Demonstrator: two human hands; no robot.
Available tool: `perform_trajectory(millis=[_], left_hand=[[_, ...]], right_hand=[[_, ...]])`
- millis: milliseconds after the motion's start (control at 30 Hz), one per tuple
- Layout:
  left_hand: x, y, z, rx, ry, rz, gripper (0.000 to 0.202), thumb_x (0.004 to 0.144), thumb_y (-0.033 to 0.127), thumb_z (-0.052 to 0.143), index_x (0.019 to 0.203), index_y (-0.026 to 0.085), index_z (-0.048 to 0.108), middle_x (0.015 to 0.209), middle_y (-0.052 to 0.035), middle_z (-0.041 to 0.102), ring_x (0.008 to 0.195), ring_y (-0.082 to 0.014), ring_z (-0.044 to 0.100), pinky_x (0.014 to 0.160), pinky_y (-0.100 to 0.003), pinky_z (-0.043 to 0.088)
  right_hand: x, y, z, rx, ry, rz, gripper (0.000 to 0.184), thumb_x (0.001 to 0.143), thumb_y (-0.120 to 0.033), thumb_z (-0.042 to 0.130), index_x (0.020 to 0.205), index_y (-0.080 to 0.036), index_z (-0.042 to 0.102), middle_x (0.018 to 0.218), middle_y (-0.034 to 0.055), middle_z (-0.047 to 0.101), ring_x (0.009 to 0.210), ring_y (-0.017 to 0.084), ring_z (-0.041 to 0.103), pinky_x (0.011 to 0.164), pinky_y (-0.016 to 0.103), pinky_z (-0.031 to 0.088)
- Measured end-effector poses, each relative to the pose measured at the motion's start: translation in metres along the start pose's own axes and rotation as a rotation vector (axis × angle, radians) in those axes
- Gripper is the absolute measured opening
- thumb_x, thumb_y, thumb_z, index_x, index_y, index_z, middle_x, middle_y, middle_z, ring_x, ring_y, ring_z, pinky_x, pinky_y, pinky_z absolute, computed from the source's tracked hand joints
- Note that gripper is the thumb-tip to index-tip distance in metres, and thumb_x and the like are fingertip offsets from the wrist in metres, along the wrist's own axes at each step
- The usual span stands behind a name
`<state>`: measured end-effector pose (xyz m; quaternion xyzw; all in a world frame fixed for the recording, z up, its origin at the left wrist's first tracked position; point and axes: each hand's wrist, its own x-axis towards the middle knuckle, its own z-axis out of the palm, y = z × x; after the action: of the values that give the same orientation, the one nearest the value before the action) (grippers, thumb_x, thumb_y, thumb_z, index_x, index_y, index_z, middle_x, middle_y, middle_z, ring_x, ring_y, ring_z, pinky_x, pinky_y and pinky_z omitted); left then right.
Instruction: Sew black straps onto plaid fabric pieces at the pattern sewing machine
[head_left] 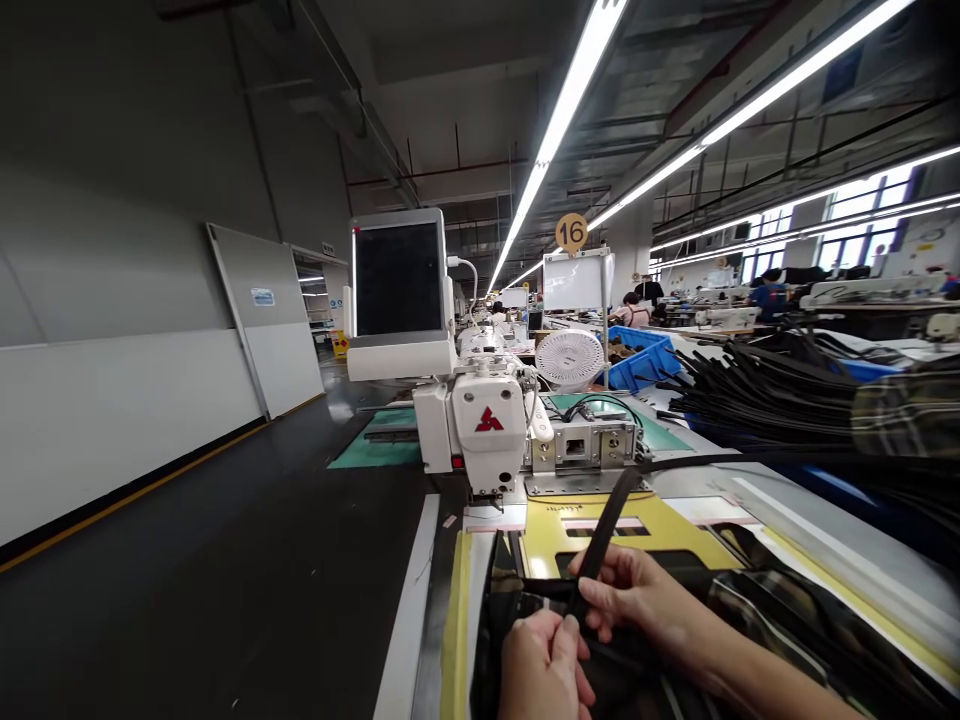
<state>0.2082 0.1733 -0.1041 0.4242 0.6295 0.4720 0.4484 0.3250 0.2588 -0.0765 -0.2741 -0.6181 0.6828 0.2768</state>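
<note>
Between my two hands runs a long black strap (607, 522), pinched at its near end. My left hand (541, 665) is closed, thumb and fingers gripping the strap low down. A little higher and to the right, my right hand (624, 598) also pinches it. From there the strap rises toward the machine's clamp and bends off to the right. Dark plaid fabric (780, 625) lies beneath both hands, partly covering a yellow template plate (544, 535). Just beyond stands a white sewing machine head (489, 425) with a red logo.
A dark screen (397, 280) stands above the machine, with a small white fan (568, 358) to its right. A pile of black straps (765, 400) fills the right side, near a blue crate (645, 358). Other people sit at machines in the background.
</note>
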Motion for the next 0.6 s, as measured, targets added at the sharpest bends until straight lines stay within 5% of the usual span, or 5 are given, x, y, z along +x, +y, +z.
perform_trajectory(millis=[233, 300, 367, 467, 600], left_hand=[[-0.006, 0.002, -0.007, 0.200, -0.050, 0.064, 0.043, 0.090, 0.052, 0.033, 0.080, 0.016, 0.055, 0.046, 0.0040, 0.043, 0.030, -0.0107, 0.039, 0.032, -0.021, 0.025], [-0.011, 0.006, -0.011, 0.359, -0.023, 0.196, 0.038, 0.090, 0.043, 0.034, 0.084, 0.015, 0.059, 0.060, -0.0024, 0.054, 0.044, -0.0151, 0.052, 0.040, -0.025, 0.038], [-0.013, 0.012, -0.018, 0.573, 0.051, 0.408, 0.030, 0.087, 0.036, 0.041, 0.091, 0.016, 0.063, 0.087, -0.0093, 0.061, 0.075, -0.0229, 0.061, 0.065, -0.034, 0.049], [-0.006, 0.019, -0.028, 0.857, 0.113, 0.590, 0.041, 0.079, 0.027, 0.052, 0.120, 0.020, 0.056, 0.123, -0.0105, 0.053, 0.118, -0.0334, 0.042, 0.101, -0.052, 0.030], [0.012, 0.020, -0.043, 0.937, 0.079, 0.502, 0.038, 0.074, 0.024, 0.059, 0.112, 0.021, 0.060, 0.120, -0.0076, 0.056, 0.123, -0.0330, 0.035, 0.107, -0.058, 0.013]], right_hand=[[-0.007, 0.007, 0.010, -0.055, 0.028, 0.009, 0.047, 0.062, -0.051, 0.074, 0.085, -0.014, 0.057, 0.051, -0.0047, 0.054, 0.045, 0.009, 0.051, 0.045, 0.021, 0.040], [-0.008, 0.000, 0.002, -0.128, 0.061, 0.006, 0.048, 0.058, -0.052, 0.075, 0.082, -0.014, 0.058, 0.051, -0.0050, 0.053, 0.042, 0.008, 0.048, 0.043, 0.020, 0.037], [-0.004, -0.011, -0.011, -0.198, 0.083, -0.027, 0.048, 0.055, -0.052, 0.077, 0.079, -0.014, 0.059, 0.050, -0.0053, 0.052, 0.041, 0.007, 0.047, 0.043, 0.020, 0.034], [0.014, -0.027, -0.033, -0.271, 0.098, -0.083, 0.049, 0.054, -0.053, 0.077, 0.078, -0.015, 0.058, 0.052, -0.0057, 0.052, 0.041, 0.007, 0.046, 0.044, 0.021, 0.035], [0.053, -0.035, -0.035, -0.357, 0.044, -0.037, 0.047, 0.052, -0.046, 0.078, 0.078, -0.015, 0.053, 0.058, -0.0043, 0.055, 0.049, 0.010, 0.051, 0.049, 0.023, 0.043]])
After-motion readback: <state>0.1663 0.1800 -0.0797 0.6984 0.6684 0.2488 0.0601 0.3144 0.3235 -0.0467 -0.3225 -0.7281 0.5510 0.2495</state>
